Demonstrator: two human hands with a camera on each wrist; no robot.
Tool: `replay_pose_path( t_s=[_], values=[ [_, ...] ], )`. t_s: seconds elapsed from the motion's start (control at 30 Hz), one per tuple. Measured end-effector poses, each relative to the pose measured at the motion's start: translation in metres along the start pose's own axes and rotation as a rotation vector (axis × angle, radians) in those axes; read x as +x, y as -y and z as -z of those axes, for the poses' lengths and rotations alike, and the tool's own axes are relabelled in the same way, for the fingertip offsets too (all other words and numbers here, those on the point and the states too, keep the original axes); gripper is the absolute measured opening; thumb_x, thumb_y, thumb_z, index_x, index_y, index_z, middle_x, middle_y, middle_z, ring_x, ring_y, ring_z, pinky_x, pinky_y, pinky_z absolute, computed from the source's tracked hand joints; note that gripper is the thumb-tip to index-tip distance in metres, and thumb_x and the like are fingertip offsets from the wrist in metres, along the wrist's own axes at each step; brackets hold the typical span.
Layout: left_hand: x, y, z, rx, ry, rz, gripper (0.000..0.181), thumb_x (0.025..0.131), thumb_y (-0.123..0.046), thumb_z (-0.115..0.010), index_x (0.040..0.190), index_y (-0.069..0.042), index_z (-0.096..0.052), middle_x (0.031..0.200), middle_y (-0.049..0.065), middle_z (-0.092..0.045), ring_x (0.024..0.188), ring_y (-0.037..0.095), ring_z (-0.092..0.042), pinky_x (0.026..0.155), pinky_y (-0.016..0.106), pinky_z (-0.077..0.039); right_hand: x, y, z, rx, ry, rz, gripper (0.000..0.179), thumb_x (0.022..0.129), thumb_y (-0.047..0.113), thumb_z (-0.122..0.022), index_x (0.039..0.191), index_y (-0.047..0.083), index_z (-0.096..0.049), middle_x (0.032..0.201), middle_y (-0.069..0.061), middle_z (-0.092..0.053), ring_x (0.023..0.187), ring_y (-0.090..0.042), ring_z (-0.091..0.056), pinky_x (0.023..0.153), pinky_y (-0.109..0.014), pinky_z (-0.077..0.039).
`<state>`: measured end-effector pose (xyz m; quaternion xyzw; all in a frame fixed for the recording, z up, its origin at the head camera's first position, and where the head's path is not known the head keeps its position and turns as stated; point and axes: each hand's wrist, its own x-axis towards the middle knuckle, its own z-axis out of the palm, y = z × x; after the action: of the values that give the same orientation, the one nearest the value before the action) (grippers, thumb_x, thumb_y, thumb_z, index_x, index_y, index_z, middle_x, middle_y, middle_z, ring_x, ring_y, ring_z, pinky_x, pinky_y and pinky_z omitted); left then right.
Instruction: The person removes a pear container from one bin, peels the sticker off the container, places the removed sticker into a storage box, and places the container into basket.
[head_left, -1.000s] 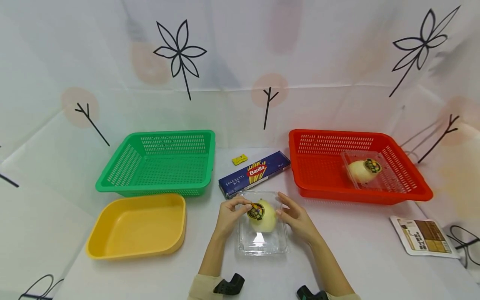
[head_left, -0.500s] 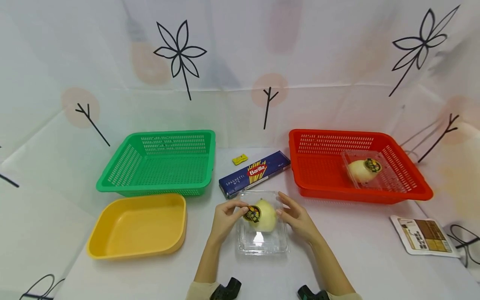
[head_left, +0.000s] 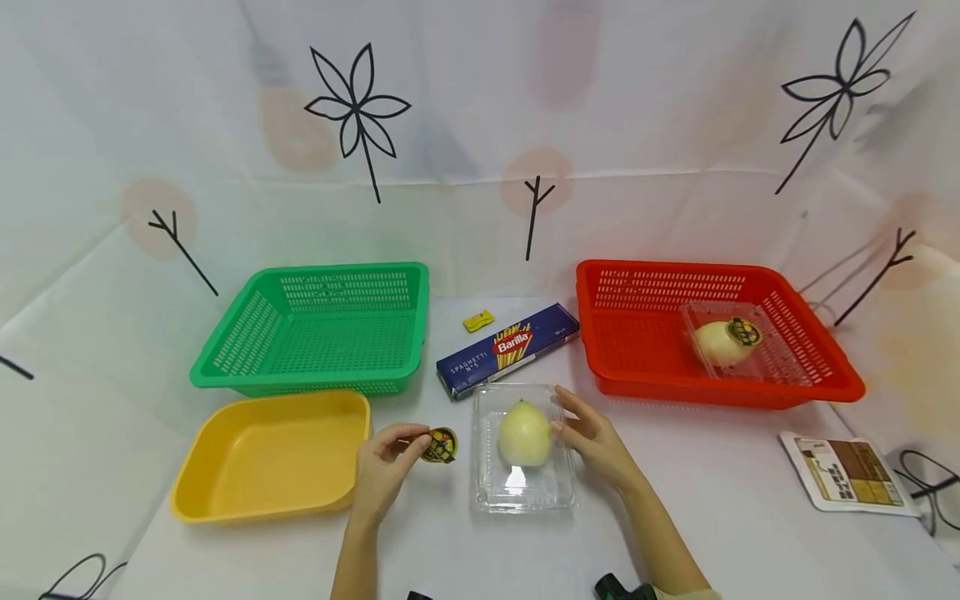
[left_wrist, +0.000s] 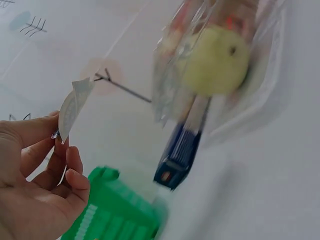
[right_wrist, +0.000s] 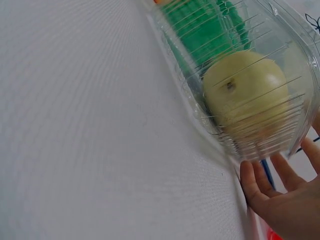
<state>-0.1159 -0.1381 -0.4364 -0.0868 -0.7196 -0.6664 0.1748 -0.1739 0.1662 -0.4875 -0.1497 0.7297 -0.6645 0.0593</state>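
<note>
My left hand (head_left: 386, 467) pinches a round black-and-yellow sticker (head_left: 441, 446) between thumb and fingertips, over the table left of a clear plastic clamshell container (head_left: 525, 492). Its pale back faces the left wrist view, where the sticker (left_wrist: 74, 107) looks slightly bent. Inside the closed container lies a pale yellow-green round fruit (head_left: 525, 435), visible through the lid; it has a dark spot at one end in the right wrist view. My right hand (head_left: 596, 437) rests against the container's right side, fingers relaxed, with thumb and a fingertip at the lid's edge.
Behind the container lie a blue spaghetti box (head_left: 510, 350) and a small yellow packet (head_left: 478, 321). A green basket (head_left: 330, 387) and a yellow tub (head_left: 270, 504) stand left. A red basket (head_left: 630, 333) with another packaged fruit stands right, near a flat pouch (head_left: 847, 473).
The sticker has come off the container lid in my left hand, which has moved left and a little toward the body. My right hand and the container have stayed in place.
</note>
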Motion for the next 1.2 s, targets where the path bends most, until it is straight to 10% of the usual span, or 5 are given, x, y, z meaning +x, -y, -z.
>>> replay_pose_path(
  t_s=[0.27, 0.63, 0.9, 1.2],
  values=[
    [-0.010, -0.015, 0.048, -0.051, -0.190, 0.013, 0.011, 0.076, 0.020, -0.063, 0.087, 0.019, -0.062, 0.080, -0.002, -0.069, 0.069, 0.007, -0.062, 0.063, 0.014, -0.051, 0.000, 0.001, 0.000, -0.011, -0.003, 0.002, 0.059, 0.090, 0.006, -0.058, 0.144, 0.003, -0.034, 0.141, -0.030, -0.037, 0.118, -0.051, -0.045, 0.082, -0.024, -0.051],
    [-0.012, -0.019, 0.117, 0.211, -0.396, 0.120, 0.013, 0.079, 0.014, -0.065, 0.091, 0.016, -0.065, 0.078, -0.012, -0.068, 0.072, 0.002, -0.060, 0.065, 0.009, -0.048, 0.000, 0.001, -0.001, 0.002, 0.005, 0.016, 0.058, 0.091, 0.003, -0.057, 0.143, -0.001, -0.033, 0.140, -0.032, -0.037, 0.117, -0.051, -0.046, 0.082, -0.024, -0.051],
    [-0.011, -0.017, 0.147, 0.546, -0.372, 0.361, 0.030, 0.085, -0.011, -0.070, 0.106, 0.009, -0.065, 0.072, -0.027, -0.053, 0.070, -0.010, -0.050, 0.060, 0.005, -0.043, 0.000, 0.000, 0.000, -0.011, 0.003, 0.026, 0.057, 0.091, 0.003, -0.057, 0.143, -0.002, -0.033, 0.139, -0.033, -0.037, 0.115, -0.051, -0.048, 0.082, -0.025, -0.051],
    [-0.002, -0.006, 0.169, 0.669, -0.323, 0.427, 0.036, 0.085, -0.016, -0.069, 0.111, 0.008, -0.064, 0.074, -0.016, -0.060, 0.066, -0.012, -0.046, 0.056, 0.010, -0.041, -0.001, 0.003, -0.001, -0.004, -0.001, 0.031, 0.057, 0.091, 0.003, -0.057, 0.142, -0.002, -0.034, 0.139, -0.033, -0.037, 0.116, -0.051, -0.048, 0.082, -0.026, -0.052]
  ],
)
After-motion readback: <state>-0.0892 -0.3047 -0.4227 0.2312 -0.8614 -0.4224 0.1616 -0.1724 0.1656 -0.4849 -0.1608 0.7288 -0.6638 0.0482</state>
